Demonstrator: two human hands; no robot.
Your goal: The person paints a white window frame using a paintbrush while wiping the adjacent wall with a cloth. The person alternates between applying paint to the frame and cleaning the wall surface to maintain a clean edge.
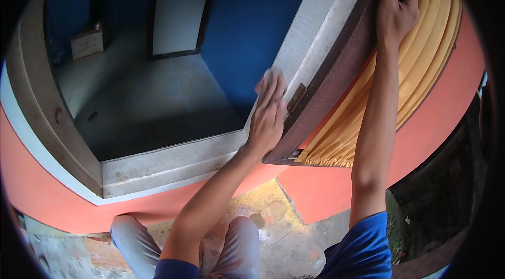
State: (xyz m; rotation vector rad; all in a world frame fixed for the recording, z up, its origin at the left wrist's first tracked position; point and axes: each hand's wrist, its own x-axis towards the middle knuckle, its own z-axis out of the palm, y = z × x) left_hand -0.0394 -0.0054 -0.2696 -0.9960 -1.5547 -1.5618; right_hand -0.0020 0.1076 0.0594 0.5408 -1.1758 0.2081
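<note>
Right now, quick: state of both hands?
Left hand: at the white frame; blurred, holding can't be told.
Right hand: curled, apparently holding the brown sash.

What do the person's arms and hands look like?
The left hand and right hand wear no gloves, and no watch shows on either wrist. The forearms are bare. Both sleeves are short and blue, ending above the elbows: the left sleeve looks darker, the right sleeve brighter.
</note>
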